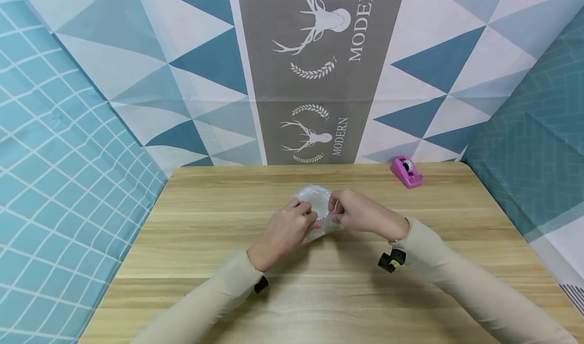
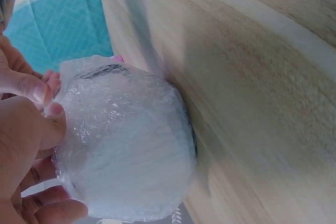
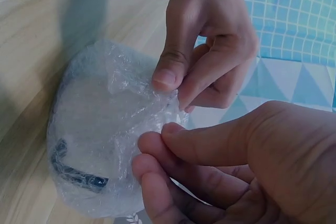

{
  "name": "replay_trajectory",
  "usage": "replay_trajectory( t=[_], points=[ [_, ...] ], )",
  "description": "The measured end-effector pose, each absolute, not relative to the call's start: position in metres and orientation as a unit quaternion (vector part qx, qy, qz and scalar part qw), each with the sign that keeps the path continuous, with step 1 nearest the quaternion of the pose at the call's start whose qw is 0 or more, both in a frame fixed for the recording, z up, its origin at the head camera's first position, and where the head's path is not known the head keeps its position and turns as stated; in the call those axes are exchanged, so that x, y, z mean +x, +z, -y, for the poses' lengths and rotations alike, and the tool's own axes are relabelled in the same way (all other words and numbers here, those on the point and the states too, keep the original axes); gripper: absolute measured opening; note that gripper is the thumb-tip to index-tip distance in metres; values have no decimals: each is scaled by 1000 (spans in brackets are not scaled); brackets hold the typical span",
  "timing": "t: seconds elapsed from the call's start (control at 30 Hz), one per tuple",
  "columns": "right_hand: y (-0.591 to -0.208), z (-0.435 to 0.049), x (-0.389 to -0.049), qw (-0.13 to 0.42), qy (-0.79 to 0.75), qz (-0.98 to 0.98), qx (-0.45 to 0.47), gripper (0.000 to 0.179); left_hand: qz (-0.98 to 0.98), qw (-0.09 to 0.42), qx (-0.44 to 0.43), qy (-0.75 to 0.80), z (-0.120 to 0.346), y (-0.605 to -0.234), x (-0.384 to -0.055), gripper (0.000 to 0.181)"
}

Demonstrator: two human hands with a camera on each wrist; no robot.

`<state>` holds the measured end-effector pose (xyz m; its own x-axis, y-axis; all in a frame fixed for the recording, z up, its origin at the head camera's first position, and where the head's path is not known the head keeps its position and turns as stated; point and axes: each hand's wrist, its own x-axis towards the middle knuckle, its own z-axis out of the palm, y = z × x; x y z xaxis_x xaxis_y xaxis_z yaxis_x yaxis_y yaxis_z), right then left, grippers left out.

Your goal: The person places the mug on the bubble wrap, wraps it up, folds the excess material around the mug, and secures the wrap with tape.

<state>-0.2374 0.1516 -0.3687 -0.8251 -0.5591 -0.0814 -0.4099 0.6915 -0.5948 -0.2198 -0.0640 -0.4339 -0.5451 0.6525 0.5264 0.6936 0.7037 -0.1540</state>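
A white, round-topped object (image 1: 318, 202) stands on the table, wrapped in clear bubble wrap (image 2: 126, 140). What is inside cannot be made out, though a dark curved band (image 3: 79, 174) shows through the wrap in the right wrist view. My left hand (image 1: 289, 226) pinches the rim of the wrap between thumb and curled fingers. Close beside it, my right hand (image 3: 236, 156) pinches the same edge with thumb and forefinger. The two hands nearly meet at the top of the bundle, and they partly hide it in the head view.
A pink tape dispenser (image 1: 407, 172) sits near the back right edge of the wooden table (image 1: 191, 247). Patterned cloth (image 1: 310, 80) rises behind the table, and a blue checked cloth (image 1: 55, 182) hangs at the left.
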Motion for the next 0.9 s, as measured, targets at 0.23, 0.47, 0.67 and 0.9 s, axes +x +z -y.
replay_trajectory(
  t=[0.23, 0.47, 0.67, 0.9],
  points=[
    [-372, -152, -246, 145, -284, -913, -257, 15, 880, 274, -386, -44, 64, -434, -221, 25],
    [-374, -150, -254, 153, -276, -915, -252, 23, 881, 270, -386, -41, 64, -432, -222, 27],
    [-373, -149, -257, 170, -278, -915, -239, 23, 882, 273, -383, -33, 63, -431, -222, 33],
    [-374, -147, -262, 181, -278, -912, -242, 23, 889, 293, -351, -27, 50, -430, -220, 52]
  ],
)
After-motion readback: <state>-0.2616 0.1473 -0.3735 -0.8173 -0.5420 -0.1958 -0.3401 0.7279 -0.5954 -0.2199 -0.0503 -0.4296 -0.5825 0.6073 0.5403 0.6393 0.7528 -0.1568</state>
